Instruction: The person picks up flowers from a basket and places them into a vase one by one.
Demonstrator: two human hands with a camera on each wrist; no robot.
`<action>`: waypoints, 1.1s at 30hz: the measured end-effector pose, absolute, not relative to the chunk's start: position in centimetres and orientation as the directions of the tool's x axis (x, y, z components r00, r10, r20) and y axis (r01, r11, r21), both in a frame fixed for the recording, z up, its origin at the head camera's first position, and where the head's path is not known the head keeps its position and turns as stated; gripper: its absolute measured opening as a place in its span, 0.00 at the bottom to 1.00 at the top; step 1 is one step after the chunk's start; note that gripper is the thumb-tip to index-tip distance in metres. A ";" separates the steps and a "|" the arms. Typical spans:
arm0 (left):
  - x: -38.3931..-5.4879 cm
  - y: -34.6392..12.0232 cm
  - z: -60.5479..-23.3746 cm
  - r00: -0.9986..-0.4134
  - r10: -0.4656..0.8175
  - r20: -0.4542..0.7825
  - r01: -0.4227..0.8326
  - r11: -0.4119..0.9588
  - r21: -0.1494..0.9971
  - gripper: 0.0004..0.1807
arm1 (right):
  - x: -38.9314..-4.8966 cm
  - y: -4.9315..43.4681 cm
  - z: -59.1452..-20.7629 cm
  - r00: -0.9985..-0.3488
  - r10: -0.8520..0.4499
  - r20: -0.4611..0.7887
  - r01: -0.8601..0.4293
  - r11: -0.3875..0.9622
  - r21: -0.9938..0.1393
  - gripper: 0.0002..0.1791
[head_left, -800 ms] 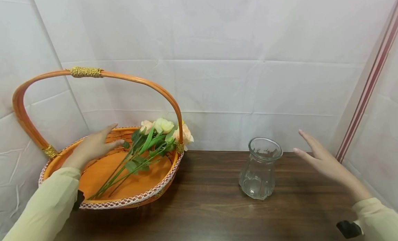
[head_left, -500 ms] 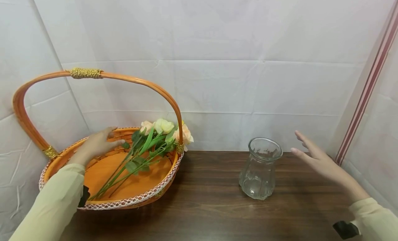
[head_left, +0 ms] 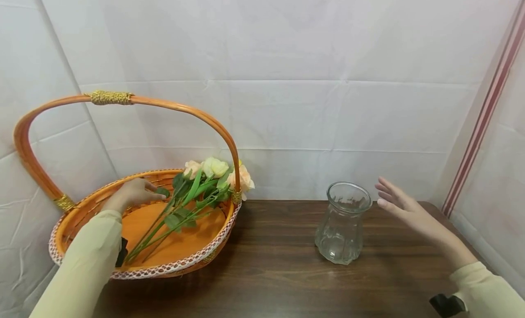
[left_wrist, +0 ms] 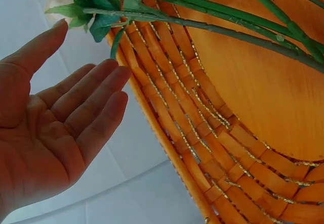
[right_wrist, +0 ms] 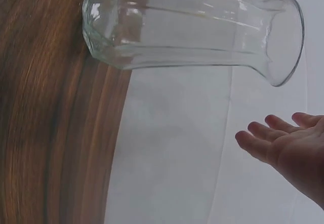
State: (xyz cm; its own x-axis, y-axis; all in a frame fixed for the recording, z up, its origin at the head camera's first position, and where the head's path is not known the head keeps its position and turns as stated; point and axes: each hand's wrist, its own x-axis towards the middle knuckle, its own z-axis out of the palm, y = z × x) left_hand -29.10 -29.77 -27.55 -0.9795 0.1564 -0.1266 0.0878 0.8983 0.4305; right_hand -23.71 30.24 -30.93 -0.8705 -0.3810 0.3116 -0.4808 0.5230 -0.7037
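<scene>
Several long-stemmed flowers (head_left: pixel 215 167) lie in an orange woven basket (head_left: pixel 135 217), their pale yellow and peach heads over its back right rim. Inside the basket's left part, my left hand (head_left: pixel 133 193) is beside the leaves. The left wrist view shows that hand (left_wrist: pixel 66 107) with an empty palm and relaxed fingers, close to the green stems (left_wrist: pixel 223 29). A clear glass vase (head_left: pixel 342 222) stands upright on the table. To its right, near the rim, my right hand (head_left: pixel 404 208) holds nothing; in the right wrist view its fingers stand apart from the vase (right_wrist: pixel 192 27).
The basket's tall arched handle (head_left: pixel 180 107) rises over the flowers, with a gold wrap on top. Dark wood table (head_left: pixel 279 259) lies between basket and vase. White sheeting (head_left: pixel 287 117) hangs behind and at both sides, with a red stripe (head_left: pixel 480 126) at right.
My left hand has moved lower and rightward into the basket, toward the stems. My right hand has moved left, closer to the vase. Flowers and vase stay in place.
</scene>
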 end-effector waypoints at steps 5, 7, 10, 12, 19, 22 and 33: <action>-29.2 -29.7 -28.1 -0.969 0.156 -0.192 0.042 0.869 0.494 0.30 | -23.8 29.9 -31.3 -0.840 -0.404 0.362 -0.529 0.462 -0.711 0.32; -29.5 -29.7 -28.3 -0.960 0.167 -0.224 0.028 0.856 0.516 0.29 | -23.8 29.8 -31.4 -0.826 -0.415 0.381 -0.548 0.435 -0.715 0.32; -29.7 -29.6 -28.4 -0.949 0.183 -0.259 0.017 0.845 0.535 0.27 | -23.9 29.6 -31.6 -0.817 -0.425 0.390 -0.557 0.403 -0.726 0.32; -29.7 -29.4 -28.4 -0.942 0.183 -0.281 0.004 0.844 0.536 0.25 | -23.9 29.4 -31.7 -0.817 -0.426 0.388 -0.555 0.401 -0.729 0.32; -30.0 -29.0 -28.7 -0.927 0.138 -0.349 -0.058 0.866 0.497 0.20 | -23.9 28.9 -31.6 -0.841 -0.409 0.353 -0.524 0.454 -0.720 0.33; -30.2 -28.8 -28.9 -0.915 0.123 -0.384 -0.080 0.878 0.472 0.18 | -23.8 28.8 -31.6 -0.856 -0.394 0.335 -0.503 0.483 -0.717 0.34; -31.4 -28.6 -29.6 -0.860 0.117 -0.496 -0.130 0.891 0.436 0.11 | -23.9 28.8 -31.8 -0.874 -0.389 0.292 -0.460 0.463 -0.758 0.38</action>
